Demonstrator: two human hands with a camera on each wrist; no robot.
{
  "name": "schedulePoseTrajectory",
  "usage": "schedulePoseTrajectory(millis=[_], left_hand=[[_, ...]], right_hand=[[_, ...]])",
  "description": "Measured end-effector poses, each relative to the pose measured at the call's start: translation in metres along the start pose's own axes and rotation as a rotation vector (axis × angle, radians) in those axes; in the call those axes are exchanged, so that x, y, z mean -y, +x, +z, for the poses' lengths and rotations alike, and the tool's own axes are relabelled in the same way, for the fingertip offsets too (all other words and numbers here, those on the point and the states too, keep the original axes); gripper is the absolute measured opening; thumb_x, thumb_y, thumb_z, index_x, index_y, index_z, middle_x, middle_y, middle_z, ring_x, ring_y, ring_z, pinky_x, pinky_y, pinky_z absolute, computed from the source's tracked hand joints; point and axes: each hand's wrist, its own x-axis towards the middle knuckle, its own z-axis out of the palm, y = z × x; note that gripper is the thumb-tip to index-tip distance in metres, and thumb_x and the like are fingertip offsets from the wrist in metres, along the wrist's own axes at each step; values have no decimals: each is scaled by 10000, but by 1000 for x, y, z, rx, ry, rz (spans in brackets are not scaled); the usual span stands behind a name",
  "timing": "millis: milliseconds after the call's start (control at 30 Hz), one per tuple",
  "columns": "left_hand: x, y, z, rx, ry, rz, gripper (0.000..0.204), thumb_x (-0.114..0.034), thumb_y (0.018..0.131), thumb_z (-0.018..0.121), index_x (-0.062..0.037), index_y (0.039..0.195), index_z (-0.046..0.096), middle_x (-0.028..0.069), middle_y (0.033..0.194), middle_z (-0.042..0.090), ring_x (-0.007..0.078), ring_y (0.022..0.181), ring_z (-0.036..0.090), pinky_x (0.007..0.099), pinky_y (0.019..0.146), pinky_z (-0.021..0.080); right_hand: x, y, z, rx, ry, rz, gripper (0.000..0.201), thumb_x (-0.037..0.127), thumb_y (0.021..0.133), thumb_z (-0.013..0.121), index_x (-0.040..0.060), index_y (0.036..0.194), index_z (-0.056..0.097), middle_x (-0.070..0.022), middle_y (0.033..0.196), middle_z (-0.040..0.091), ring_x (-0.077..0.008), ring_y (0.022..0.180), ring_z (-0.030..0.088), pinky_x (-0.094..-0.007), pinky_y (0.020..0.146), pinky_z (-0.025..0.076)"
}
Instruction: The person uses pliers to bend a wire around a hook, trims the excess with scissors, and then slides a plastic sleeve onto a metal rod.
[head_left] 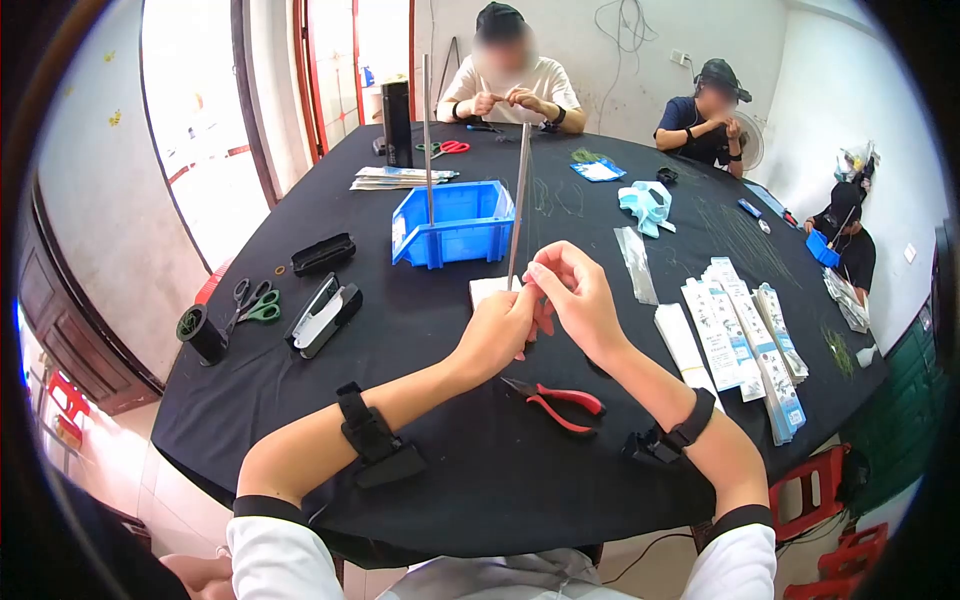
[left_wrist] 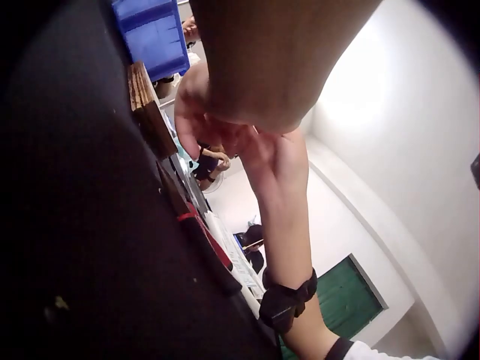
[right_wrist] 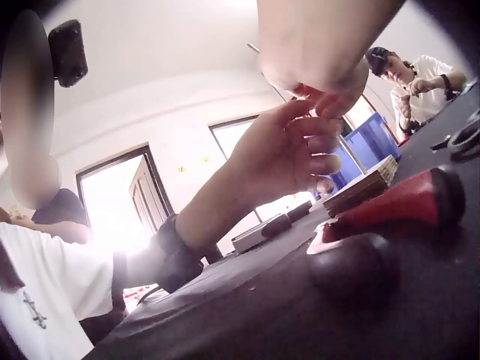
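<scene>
My left hand (head_left: 500, 328) and right hand (head_left: 582, 305) meet over the middle of the black-covered table. Thumbs and forefingers of both are pinched together at a faint thin line (head_left: 531, 225) beside an upright metal rod (head_left: 521, 190). What lies between the fingertips is mostly hidden. The rod rises from a pale block (head_left: 486, 291), whose layered side (left_wrist: 142, 101) shows in the left wrist view. Seen from the right wrist, the left hand (right_wrist: 281, 154) has its lower fingers curled. Red-handled pliers (head_left: 565, 402) lie just below the hands.
A blue bin (head_left: 470, 243) stands behind the block, a second rod (head_left: 428, 140) rising by it. Left are a stapler (head_left: 324, 315), green scissors (head_left: 262, 306) and a black spool (head_left: 203, 335). Printed packets (head_left: 745, 340) lie right. Other people sit around the table.
</scene>
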Motion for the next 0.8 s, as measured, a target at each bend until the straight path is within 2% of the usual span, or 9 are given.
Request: schedulePoseTrajectory(millis=[100, 200, 300, 400, 500, 600, 700, 800], left_hand=[[4, 2, -1, 38, -24, 3, 613, -468, 945, 295, 3, 746, 632, 36, 595, 509, 112, 508, 501, 256, 458, 456], [6, 10, -6, 171, -207, -160, 628, -538, 937, 289, -14, 807, 609, 26, 606, 491, 110, 537, 496, 270, 478, 489], [7, 13, -14, 298, -175, -238, 702, -639, 899, 278, -21, 838, 606, 18, 634, 485, 114, 558, 503, 282, 505, 495], [13, 15, -17, 359, -159, -264, 741, -675, 882, 255, -21, 838, 600, 18, 632, 471, 119, 552, 501, 290, 524, 498], [15, 12, -15, 366, -236, -216, 710, -637, 899, 270, -22, 825, 618, -2, 600, 465, 116, 511, 513, 298, 505, 510], [11, 8, -13, 419, -301, -236, 703, -617, 915, 243, -15, 874, 603, 6, 599, 474, 129, 514, 522, 304, 506, 506], [7, 8, -13, 453, -323, -238, 661, -585, 936, 206, -22, 831, 534, 34, 621, 480, 146, 555, 533, 304, 501, 496], [14, 10, -14, 447, -334, -229, 614, -560, 947, 219, -44, 783, 509, 41, 622, 494, 150, 548, 544, 302, 493, 495]], right_hand=[[4, -3, 2, -26, -37, -4, 85, 112, 844, 569, 29, 856, 580, -28, 796, 624, -82, 719, 586, -224, 584, 444], [2, -8, 3, -33, -93, -87, 99, 117, 848, 567, 27, 862, 606, -31, 797, 637, -79, 709, 590, -229, 567, 451], [-6, -7, 3, -23, -25, -139, 119, 117, 851, 566, 21, 860, 637, -33, 770, 642, -81, 683, 587, -232, 555, 458], [-3, -7, -2, 44, -74, -76, 138, 120, 852, 566, 15, 854, 655, -40, 758, 650, -84, 677, 587, -226, 555, 458], [-2, -7, -3, 56, -15, 16, 144, 123, 853, 566, 12, 838, 657, -41, 748, 653, -88, 665, 584, -235, 564, 462], [-10, -7, 0, 11, -32, -152, 139, 129, 851, 568, 25, 851, 661, -40, 750, 655, -89, 662, 582, -253, 559, 457], [-6, -10, 0, -55, -256, -255, 98, 111, 818, 589, 46, 826, 662, -37, 770, 657, -135, 685, 597, -279, 566, 461], [0, -10, -1, -105, -560, -586, 51, 92, 772, 613, 59, 779, 651, -32, 796, 652, -192, 717, 597, -295, 576, 469]])
